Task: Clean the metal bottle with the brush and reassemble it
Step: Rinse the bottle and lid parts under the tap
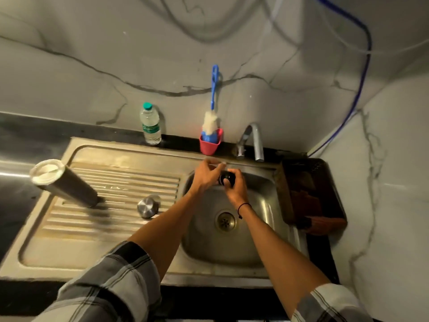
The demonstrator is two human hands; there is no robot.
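Over the steel sink basin (267, 201), our right hand (235, 190) grips a small round black stopper (228, 178) while our left hand (206, 174) pinches its edge. The tall upright metal bottle (67, 182) stands on the left drainboard (111, 228) near 1 round steel cap (148, 206); the blue-handled bottle brush (212, 112) rests in a red holder (210, 146) at the far rim.

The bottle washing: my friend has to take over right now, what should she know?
Right hand holds the small dark stopper over the sink basin; left hand pinches at its edge.
Metal bottle stands open on the drainboard, steel cap beside it.
Bottle brush sits in the red holder beside the tap.
Done: bottle taken apart.
Left: finish the stopper, then refit stopper and cap. Whether the bottle is brushed yet, I can't tell.
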